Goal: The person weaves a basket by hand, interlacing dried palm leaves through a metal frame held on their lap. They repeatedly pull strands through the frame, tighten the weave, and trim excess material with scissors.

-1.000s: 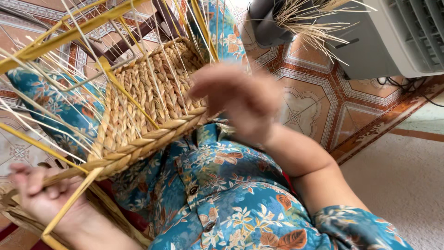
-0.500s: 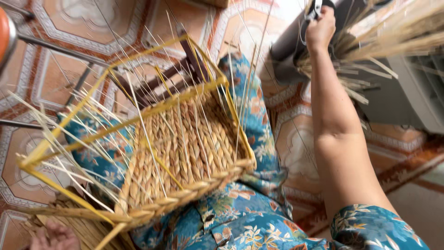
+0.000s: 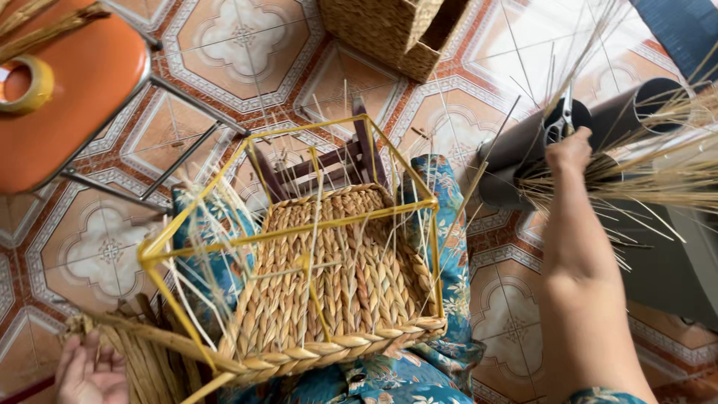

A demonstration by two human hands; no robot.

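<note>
Scissors (image 3: 562,120) are gripped by the right hand (image 3: 570,150) among dried stalks (image 3: 658,176); braided strands (image 3: 142,352) are touched by the open left hand (image 3: 90,370) beside the half-woven basket (image 3: 336,299).

Home weaving corner: patterned floor tiles (image 3: 247,37), straw bundles (image 3: 658,164)

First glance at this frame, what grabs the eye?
The half-woven basket on its yellow wire frame fills the centre, resting on the person's lap, loose straw ends sticking up. At upper right the right hand grips scissors among a spray of dry straw by a dark tube. The left hand sits at the bottom left corner on a bundle of fibre, and an orange stool stands at top left.
</note>
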